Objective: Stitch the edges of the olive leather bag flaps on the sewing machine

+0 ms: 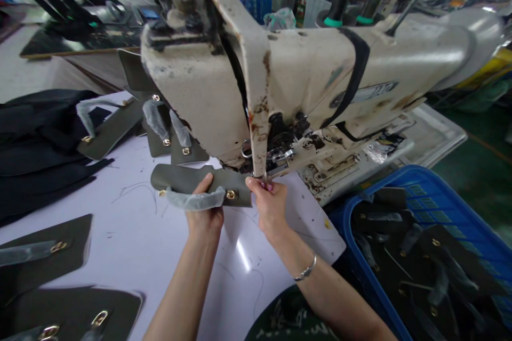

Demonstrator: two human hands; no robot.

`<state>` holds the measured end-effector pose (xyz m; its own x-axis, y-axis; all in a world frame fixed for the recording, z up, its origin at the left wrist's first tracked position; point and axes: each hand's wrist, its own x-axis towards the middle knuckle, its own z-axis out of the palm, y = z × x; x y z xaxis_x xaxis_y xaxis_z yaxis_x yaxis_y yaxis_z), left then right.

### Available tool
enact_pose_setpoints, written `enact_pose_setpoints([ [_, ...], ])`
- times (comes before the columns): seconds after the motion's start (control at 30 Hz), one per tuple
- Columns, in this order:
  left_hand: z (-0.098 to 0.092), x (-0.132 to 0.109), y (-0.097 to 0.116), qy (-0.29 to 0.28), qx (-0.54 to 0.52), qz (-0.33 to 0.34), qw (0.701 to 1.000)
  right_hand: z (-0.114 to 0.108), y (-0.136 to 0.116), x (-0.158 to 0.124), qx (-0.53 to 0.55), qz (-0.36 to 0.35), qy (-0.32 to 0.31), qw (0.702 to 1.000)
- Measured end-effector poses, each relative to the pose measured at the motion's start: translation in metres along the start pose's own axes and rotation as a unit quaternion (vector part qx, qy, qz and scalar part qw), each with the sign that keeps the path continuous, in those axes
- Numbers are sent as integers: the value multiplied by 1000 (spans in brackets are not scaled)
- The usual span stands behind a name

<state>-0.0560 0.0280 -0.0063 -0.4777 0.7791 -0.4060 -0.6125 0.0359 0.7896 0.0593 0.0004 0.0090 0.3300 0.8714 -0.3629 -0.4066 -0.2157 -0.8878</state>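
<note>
My left hand (206, 217) grips an olive-grey bag panel (184, 175), thumb on top and the other fingers under it. The panel carries a handle (196, 200) wrapped in clear film, fixed by gold-coloured metal fittings. Its right end lies by the needle area of a worn cream sewing machine (204, 96). Close beside that end, my right hand (272, 205) is closed in a pinch under the machine head. What sits between its fingertips, if anything, is too small to make out. A bracelet circles my right wrist.
More panels with wrapped handles lie on the white table (132, 192), behind and at the left. Dark cloth (44, 144) covers the far left. A blue basket (424, 176) at the right holds several panels. Loose threads are scattered on the tabletop.
</note>
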Motion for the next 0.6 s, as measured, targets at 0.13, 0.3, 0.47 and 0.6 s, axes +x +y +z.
enact_pose_setpoints([
  [0.13, 0, -34, -2, 78, -36, 16, 996, -13, -2, 6, -45, -5, -24, 999],
  [0.3, 3, -63, -8, 92, -38, 14, 995, -31, -9, 11, -118, -48, -62, 990],
  [0.47, -3, -74, -17, 52, 5, -11, 999, -41, -18, 15, -174, -71, -93, 978],
  [0.6, -38, -84, -11, -104, 146, -162, 970, -46, -20, 18, -223, -105, -118, 962],
])
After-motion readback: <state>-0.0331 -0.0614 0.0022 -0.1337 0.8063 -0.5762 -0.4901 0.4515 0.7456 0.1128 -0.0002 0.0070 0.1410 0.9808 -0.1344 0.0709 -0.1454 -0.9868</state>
